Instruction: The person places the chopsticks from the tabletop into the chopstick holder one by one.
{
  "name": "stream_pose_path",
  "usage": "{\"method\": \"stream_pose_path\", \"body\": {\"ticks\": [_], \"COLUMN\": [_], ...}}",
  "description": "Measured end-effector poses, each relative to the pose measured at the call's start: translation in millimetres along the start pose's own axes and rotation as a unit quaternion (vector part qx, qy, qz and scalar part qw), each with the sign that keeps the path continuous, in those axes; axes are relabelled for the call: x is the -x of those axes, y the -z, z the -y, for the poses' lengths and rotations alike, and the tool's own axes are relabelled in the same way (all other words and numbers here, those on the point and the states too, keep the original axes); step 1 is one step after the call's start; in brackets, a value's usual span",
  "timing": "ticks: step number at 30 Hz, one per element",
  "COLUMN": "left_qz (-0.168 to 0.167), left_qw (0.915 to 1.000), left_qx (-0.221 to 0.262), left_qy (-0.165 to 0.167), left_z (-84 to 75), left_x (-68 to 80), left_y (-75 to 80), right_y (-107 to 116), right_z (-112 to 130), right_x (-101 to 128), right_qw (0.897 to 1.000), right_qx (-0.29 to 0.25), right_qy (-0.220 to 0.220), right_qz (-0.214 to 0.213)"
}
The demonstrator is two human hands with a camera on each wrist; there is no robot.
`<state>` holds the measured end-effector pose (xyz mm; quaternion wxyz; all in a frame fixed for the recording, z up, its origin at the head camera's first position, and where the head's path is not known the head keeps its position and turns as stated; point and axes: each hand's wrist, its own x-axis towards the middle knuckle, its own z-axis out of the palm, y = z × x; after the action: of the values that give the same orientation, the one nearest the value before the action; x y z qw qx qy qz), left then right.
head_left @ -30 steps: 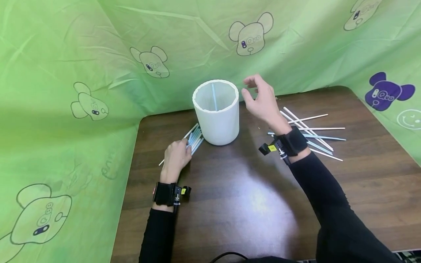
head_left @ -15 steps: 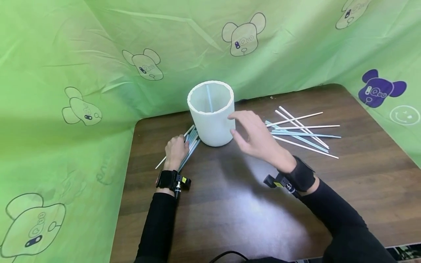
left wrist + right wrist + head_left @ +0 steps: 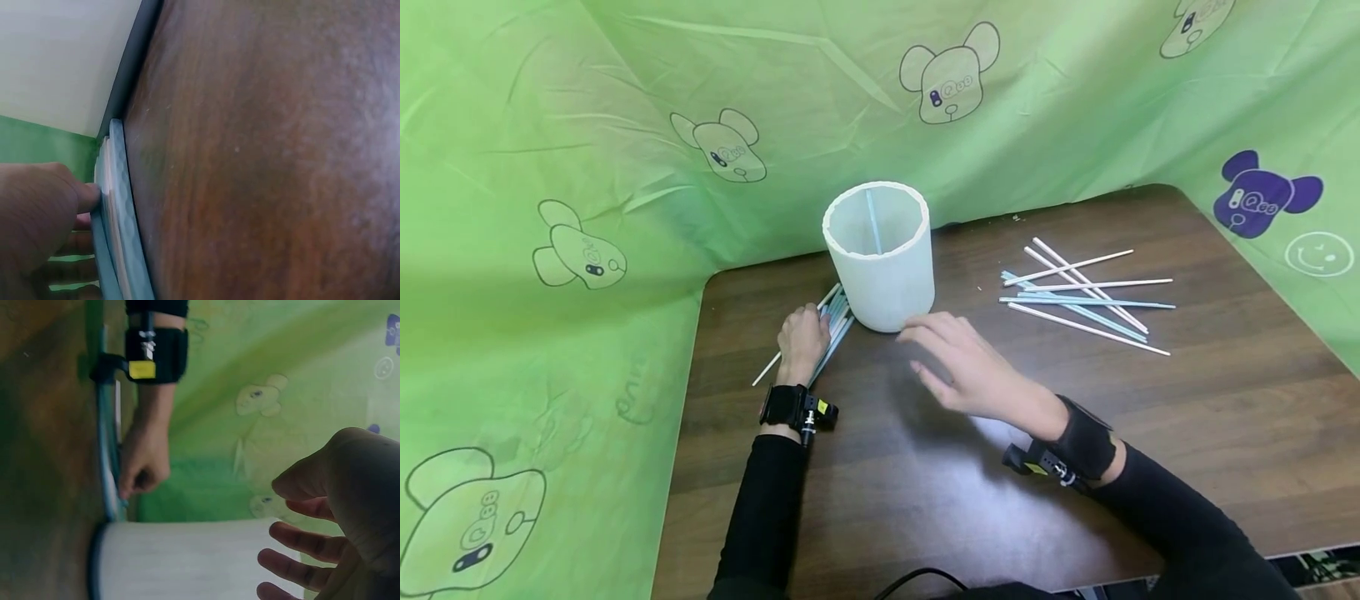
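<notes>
Right hand (image 3: pixel 977 375) hangs low over the brown table (image 3: pixel 925 500), fingers spread and loose, gripping nothing, its fingertips just short of the white cylinder container (image 3: pixel 883 267); further in, left hand (image 3: pixel 802 340) rests on the table with fingers curled onto a bundle of straws (image 3: pixel 837 321) lying flat against the container's left base, one fingertip pressing the bundle's side; inside the container one blue straw (image 3: pixel 872 221) stands upright; off to the right, well apart, loose straws (image 3: pixel 1082 292) lie scattered; green cloth (image 3: pixel 625 125) behind

Cup (image 3: pixel 880 262) mid-table; straw bundle (image 3: pixel 835 325) left; loose straws (image 3: pixel 1082 292) right
</notes>
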<state>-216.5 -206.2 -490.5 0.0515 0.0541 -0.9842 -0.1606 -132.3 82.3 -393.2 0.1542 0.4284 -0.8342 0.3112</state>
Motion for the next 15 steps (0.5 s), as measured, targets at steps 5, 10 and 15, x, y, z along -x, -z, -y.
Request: {"method": "stream_pose_path", "body": {"ticks": [5, 10, 15], "left_qz": [-0.006, -0.036, -0.069], "left_qw": [1.0000, 0.9993, 0.9971], "left_qx": [-0.007, -0.001, 0.017], "left_qy": [0.002, -0.009, -0.028], "left_z": [-0.8, -3.3, -6.4], "left_x": [1.3, 4.4, 9.1], "left_y": [0.7, 9.3, 23.6], "right_y": [-9.5, -12.7, -13.5], "right_z": [6.4, 8.3, 6.3], "right_x": [8.3, 12.6, 16.0], "right_qw": [0.999, 0.998, 0.998], "right_qx": [-0.003, -0.014, -0.023], "right_qy": [-0.003, -0.015, -0.026], "right_qz": [0.036, 0.054, 0.058]}}
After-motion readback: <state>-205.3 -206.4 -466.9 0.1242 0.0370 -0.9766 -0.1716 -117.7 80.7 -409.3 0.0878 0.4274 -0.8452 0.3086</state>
